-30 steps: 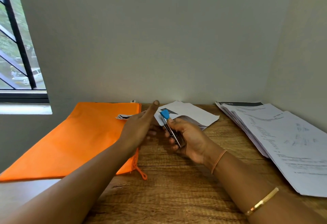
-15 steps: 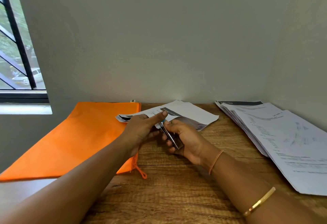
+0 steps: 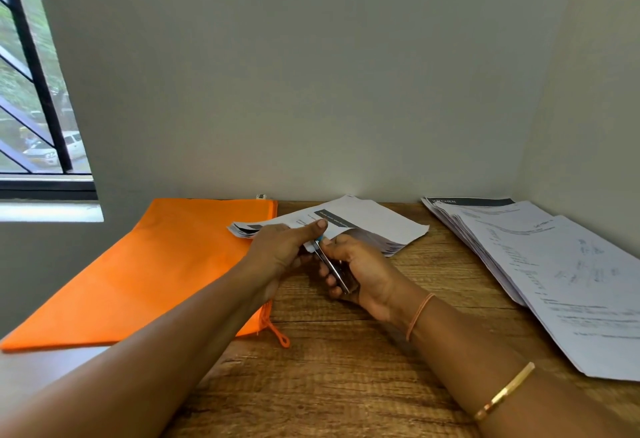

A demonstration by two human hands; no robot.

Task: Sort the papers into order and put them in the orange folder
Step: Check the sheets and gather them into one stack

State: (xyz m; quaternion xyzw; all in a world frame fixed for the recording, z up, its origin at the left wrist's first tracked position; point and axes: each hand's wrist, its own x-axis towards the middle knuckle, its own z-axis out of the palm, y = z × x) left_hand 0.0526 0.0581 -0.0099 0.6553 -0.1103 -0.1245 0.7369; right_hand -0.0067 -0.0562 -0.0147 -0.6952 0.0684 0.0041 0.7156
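Step in hand, as judged: fastening of sorted sheets. Centre of frame: 1 centre stack point(image 3: 377, 226) of papers, its near corner pinched by the left hand point(image 3: 280, 247), thumb laid on top. 1 stapler point(image 3: 332, 268), blue-tipped and so judged, is clasped in the curled right hand point(image 3: 363, 271) and set at that corner. Left of frame: 1 orange folder point(image 3: 156, 264), flat, not yet filled. Right of frame: 1 further pile point(image 3: 554, 264), fanned, untouched. All borne by 1 wooden table point(image 3: 346, 368). Next move: a square squeeze is called for, edges kept aligned.
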